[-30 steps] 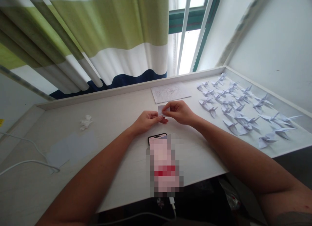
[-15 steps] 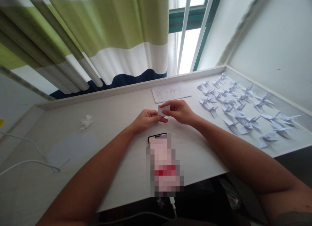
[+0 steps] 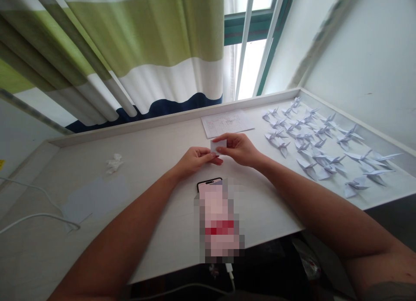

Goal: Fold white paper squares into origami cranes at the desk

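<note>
A small folded piece of white paper [image 3: 214, 146] is held up between my two hands, above the middle of the desk. My left hand [image 3: 194, 159] grips its lower left side, thumb in front. On its right side, my right hand [image 3: 239, 148] pinches it, thumb on the near face and index finger along the top edge. My fingers cover part of the paper. Several folded white paper cranes [image 3: 320, 151] stand on the desk at the right. Just below my hands lies a phone [image 3: 209, 184], its screen blurred out.
Behind my hands a printed sheet [image 3: 224, 124] lies on the white desk [image 3: 162, 231]. At the left are a crumpled tissue [image 3: 114, 163], white paper sheets [image 3: 87, 201] and a white cable [image 3: 39, 215]. A raised rim [image 3: 146, 114] borders the desk's back, below a striped curtain [image 3: 146, 32].
Both hands keep almost the same hold on the folded paper. The left fingers shift very slightly, and the whole view moves a little.
</note>
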Action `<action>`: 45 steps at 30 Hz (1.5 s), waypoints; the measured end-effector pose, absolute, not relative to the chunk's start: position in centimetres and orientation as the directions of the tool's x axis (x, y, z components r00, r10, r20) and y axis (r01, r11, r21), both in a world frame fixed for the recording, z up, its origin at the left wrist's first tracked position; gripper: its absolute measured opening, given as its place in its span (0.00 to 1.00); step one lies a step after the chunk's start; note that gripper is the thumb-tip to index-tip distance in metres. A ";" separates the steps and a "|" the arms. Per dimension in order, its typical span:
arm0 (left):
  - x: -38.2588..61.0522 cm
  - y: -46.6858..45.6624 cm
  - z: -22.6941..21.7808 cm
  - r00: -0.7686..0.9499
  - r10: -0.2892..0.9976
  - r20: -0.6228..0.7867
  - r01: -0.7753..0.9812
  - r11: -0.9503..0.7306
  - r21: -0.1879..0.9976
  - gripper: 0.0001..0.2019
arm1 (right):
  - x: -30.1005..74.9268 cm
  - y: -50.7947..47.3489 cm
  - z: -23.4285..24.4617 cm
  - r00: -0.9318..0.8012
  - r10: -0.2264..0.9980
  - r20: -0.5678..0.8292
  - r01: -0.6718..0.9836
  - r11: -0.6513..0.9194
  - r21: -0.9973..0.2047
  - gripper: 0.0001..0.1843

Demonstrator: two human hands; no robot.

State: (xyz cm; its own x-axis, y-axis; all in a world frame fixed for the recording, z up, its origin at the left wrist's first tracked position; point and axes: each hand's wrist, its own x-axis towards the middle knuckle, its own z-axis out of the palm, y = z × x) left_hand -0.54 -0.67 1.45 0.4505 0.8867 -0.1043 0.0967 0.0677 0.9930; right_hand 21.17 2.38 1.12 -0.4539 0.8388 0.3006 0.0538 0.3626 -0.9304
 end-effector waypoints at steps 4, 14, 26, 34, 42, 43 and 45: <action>-0.5 -0.7 1.1 0.448 0.889 -0.097 0.117 0.049 0.992 0.19 | 21.1 2.3 1.2 -0.477 0.830 0.289 -0.010 0.324 -0.946 0.19; -0.3 -0.8 1.5 0.459 0.886 -0.068 0.107 0.020 0.994 0.21 | 21.3 2.5 1.3 -0.508 0.817 0.274 -0.044 0.293 -0.955 0.18; 0.1 -0.9 1.0 0.403 0.914 -0.041 0.093 0.004 0.996 0.23 | 21.4 2.4 1.3 -0.491 0.785 0.379 0.127 0.495 -0.860 0.18; -1.0 -0.6 1.5 0.583 0.807 -0.091 0.164 -0.007 0.986 0.20 | 21.4 2.3 1.6 -0.542 0.798 0.263 0.031 0.332 -0.943 0.08; -1.3 -0.4 1.9 0.639 0.760 -0.117 0.125 0.047 0.991 0.18 | 21.4 2.3 1.6 -0.596 0.779 0.193 -0.025 0.222 -0.975 0.08; -1.3 -0.4 1.9 0.638 0.761 -0.117 0.118 0.053 0.992 0.18 | 21.4 2.2 1.6 -0.593 0.780 0.199 -0.033 0.224 -0.974 0.08; -1.4 -0.4 2.0 0.629 0.767 -0.122 0.110 0.068 0.992 0.18 | 21.3 2.1 1.6 -0.585 0.781 0.219 -0.045 0.239 -0.970 0.08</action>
